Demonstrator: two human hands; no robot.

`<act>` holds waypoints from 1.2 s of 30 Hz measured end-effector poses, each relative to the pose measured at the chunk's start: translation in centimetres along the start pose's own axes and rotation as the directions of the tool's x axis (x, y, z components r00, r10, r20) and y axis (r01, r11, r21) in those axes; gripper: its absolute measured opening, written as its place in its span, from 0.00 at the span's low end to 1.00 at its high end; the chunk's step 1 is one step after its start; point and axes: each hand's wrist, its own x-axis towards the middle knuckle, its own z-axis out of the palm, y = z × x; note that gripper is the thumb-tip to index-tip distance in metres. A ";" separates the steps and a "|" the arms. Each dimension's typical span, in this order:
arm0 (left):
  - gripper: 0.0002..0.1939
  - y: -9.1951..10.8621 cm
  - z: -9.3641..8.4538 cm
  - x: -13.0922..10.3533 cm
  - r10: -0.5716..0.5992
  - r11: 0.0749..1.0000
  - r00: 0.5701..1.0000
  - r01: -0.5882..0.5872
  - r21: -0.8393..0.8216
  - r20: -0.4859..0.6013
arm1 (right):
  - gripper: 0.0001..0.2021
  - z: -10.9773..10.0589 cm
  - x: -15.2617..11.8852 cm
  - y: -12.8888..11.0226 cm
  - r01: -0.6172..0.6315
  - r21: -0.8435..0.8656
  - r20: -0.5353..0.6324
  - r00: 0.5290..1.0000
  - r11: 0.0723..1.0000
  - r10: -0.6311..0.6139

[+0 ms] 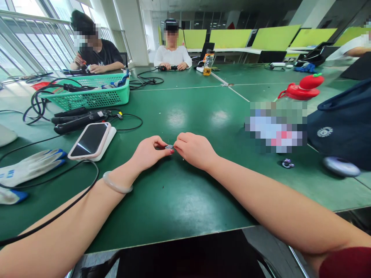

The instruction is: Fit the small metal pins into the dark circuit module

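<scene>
Over the middle of the green table (179, 208), my left hand (149, 153) pinches a small silvery piece (169, 147) between thumb and forefinger. What kind of piece it is, I cannot make out. My right hand (197, 150) meets it from the other side, its fingers bent and pressed together at the piece's right end. The right fingertips are partly hidden, so whether they grip the same piece or another small part does not show. A pale bangle (116, 183) circles my left wrist.
Left: a phone (90, 141), work gloves (31, 166), black cables and a green basket (89, 92). A black cable crosses my left forearm. Right: a small shiny object (287, 163), a red-lidded bottle (301, 88) and a dark blue bag (342, 123). Two people sit across the table.
</scene>
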 end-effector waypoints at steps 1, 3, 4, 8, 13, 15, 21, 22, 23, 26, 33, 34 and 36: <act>0.18 0.1 0.0 0.0 -0.013 0.999 1.000 0.013 -0.037 0.010 | 0.13 0.0 0.0 0.0 0.013 -0.008 -0.009 1.000 1.000 -0.014; 0.17 0.4 0.0 -0.1 -0.043 0.989 0.998 0.047 -0.139 0.036 | 0.13 -0.1 0.0 0.0 0.029 -0.007 -0.026 0.999 1.000 -0.029; 0.16 0.6 0.0 -0.2 -0.057 0.979 0.997 0.065 -0.195 0.049 | 0.14 -0.1 0.0 -0.1 0.027 0.004 -0.031 0.999 1.000 -0.027; 0.15 1.0 -0.1 -0.4 -0.081 0.928 0.993 0.107 -0.356 0.085 | 0.14 -0.5 -0.1 0.1 -0.047 0.110 -0.039 0.998 0.993 0.052; 0.16 0.9 -0.1 -0.3 -0.095 0.918 0.991 0.125 -0.377 0.098 | 0.11 -0.8 -0.2 1.6 -0.247 0.234 0.123 0.967 0.940 0.223; 0.16 1.0 -0.1 -0.3 -0.100 0.923 0.990 0.130 -0.362 0.102 | 0.10 -0.9 -0.2 2.3 -0.327 0.268 0.251 0.932 0.906 0.263; 0.15 1.5 0.0 -0.5 -0.089 0.943 0.992 0.111 -0.315 0.083 | 0.10 -1.2 -0.4 2.6 -0.466 0.527 0.536 0.831 0.710 0.147; 0.15 1.6 0.0 -0.5 -0.080 0.942 0.993 0.102 -0.319 0.083 | 0.08 -1.3 -0.4 2.4 -0.465 0.532 0.540 0.830 0.708 0.140; 0.15 1.6 0.1 -0.6 -0.070 0.942 0.994 0.094 -0.323 0.086 | 0.06 -1.3 -0.4 2.3 -0.459 0.523 0.534 0.833 0.718 0.144; 0.16 1.5 0.2 -0.7 -0.044 0.943 0.994 0.075 -0.325 0.103 | 0.02 -1.2 -0.3 1.9 -0.428 0.476 0.507 0.847 0.768 0.158; 0.16 0.6 0.7 -0.3 0.020 0.966 0.992 0.013 -0.259 0.124 | 0.05 -0.6 0.0 2.2 -0.354 0.465 0.435 0.890 0.812 0.139; 0.15 0.5 0.7 -0.2 0.028 0.969 0.992 0.002 -0.246 0.120 | 0.06 -0.5 0.0 2.3 -0.354 0.476 0.427 0.893 0.805 0.140; 0.15 0.5 0.9 0.0 0.039 0.976 0.992 -0.011 -0.219 0.122 | 0.07 -0.5 0.0 2.4 -0.361 0.506 0.416 0.898 0.784 0.144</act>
